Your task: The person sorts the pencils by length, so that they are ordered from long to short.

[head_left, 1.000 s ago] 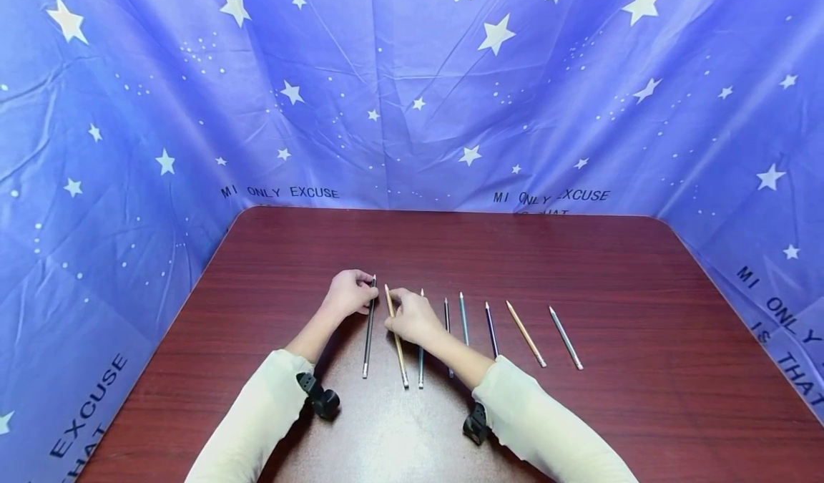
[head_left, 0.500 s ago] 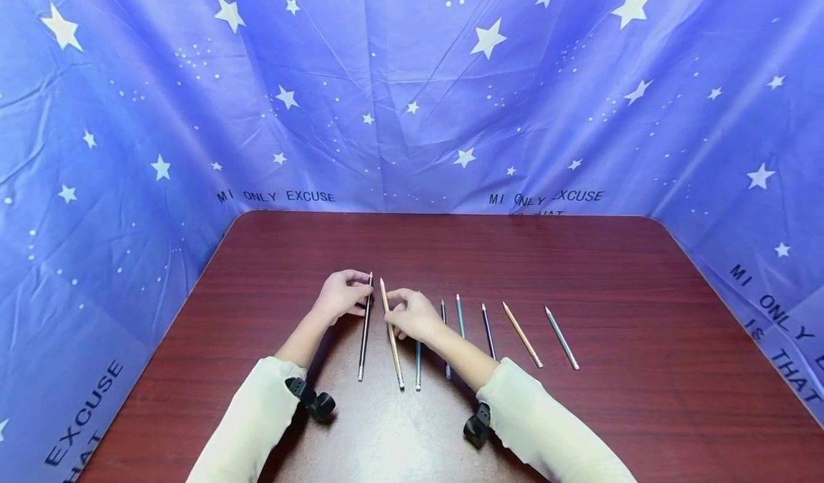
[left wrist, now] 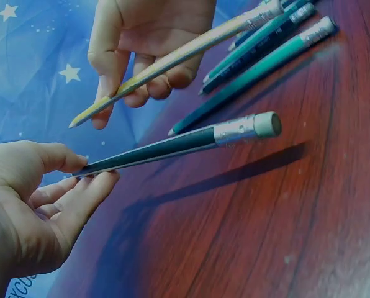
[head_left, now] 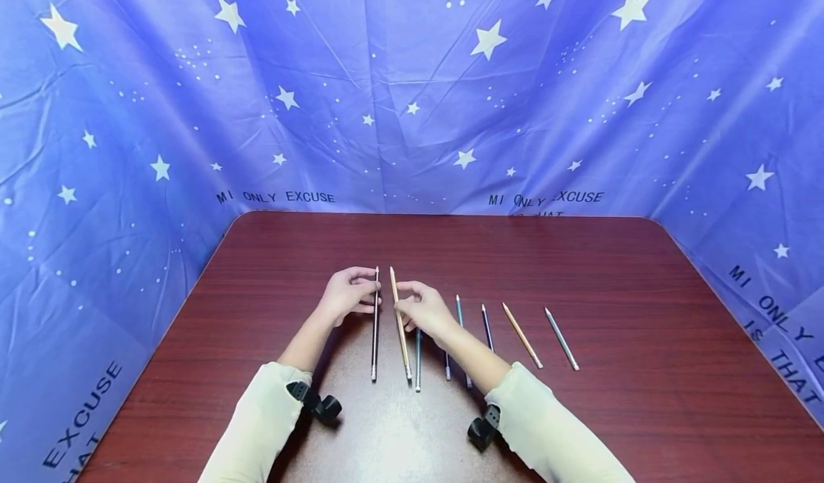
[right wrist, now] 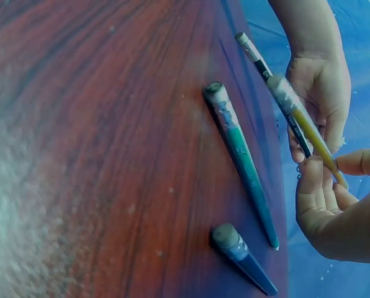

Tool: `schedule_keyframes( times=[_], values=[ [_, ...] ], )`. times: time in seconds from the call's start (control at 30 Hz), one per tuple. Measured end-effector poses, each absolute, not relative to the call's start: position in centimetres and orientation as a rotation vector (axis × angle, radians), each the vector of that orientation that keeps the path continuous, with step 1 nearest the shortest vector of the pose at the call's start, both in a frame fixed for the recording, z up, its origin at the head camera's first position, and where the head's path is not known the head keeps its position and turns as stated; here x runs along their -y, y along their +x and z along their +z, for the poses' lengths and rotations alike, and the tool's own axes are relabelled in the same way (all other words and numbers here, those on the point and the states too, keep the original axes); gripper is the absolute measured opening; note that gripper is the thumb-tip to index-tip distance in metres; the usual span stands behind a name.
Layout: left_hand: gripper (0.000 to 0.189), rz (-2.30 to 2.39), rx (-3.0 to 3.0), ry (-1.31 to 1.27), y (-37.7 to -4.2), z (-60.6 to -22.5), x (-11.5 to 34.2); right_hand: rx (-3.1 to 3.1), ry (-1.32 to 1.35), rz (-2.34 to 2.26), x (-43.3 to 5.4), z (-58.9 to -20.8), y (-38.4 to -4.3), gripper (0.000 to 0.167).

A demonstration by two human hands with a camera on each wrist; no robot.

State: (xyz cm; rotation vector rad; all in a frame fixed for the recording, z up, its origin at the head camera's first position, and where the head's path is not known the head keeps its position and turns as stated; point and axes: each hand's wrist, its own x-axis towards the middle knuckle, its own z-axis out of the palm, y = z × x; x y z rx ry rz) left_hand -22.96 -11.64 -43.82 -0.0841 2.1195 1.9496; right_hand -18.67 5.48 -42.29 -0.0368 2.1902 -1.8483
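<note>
In the head view my left hand (head_left: 345, 298) pinches a black pencil (head_left: 375, 340) between thumb and fingers near its sharpened end. My right hand (head_left: 428, 313) holds a yellow pencil (head_left: 402, 336) the same way, just to the right of the black one. Both pencils point away from me, erasers nearer. A shadow apart from the black pencil (left wrist: 160, 150) in the left wrist view shows it raised off the table. The yellow pencil (right wrist: 312, 133) also appears raised in the right wrist view. A teal pencil (head_left: 418, 361) lies just below my right hand, its tip hidden.
More pencils lie in a row to the right on the dark red table (head_left: 290, 247), including an orange pencil (head_left: 522, 335) and a pale blue-green pencil (head_left: 562, 338). My right arm partly covers some of them. A blue star-patterned cloth (head_left: 386, 75) hangs behind the table.
Both hands have shifted slightly right with their pencils. The yellow pencil has risen and moved farther from me, and now stands closer in line with the black one.
</note>
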Motion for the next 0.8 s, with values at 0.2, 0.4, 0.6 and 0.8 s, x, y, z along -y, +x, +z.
schedule_keyframes(
  times=[0.2, 0.4, 0.6, 0.8],
  values=[
    [0.042, 2.008, -2.062, -0.066, -22.9, -43.5, 11.1, -2.077, -0.028, -1.931, -6.1, -42.3, -18.8, 0.046],
    [0.043, 2.046, -2.019, -0.041, -22.7, -42.9, 10.7, -2.052, -0.016, -1.969, -7.1, -41.9, -18.8, 0.049],
    [0.043, 2.078, -1.989, -0.034, -22.8, -42.8, 10.4, -2.046, 0.016, -1.992, -8.3, -41.9, -19.1, 0.05],
    [0.043, 2.105, -1.961, -0.05, -22.9, -42.7, 10.2, -2.055, 0.002, -2.004, -9.2, -42.1, -19.5, 0.052]
  ],
)
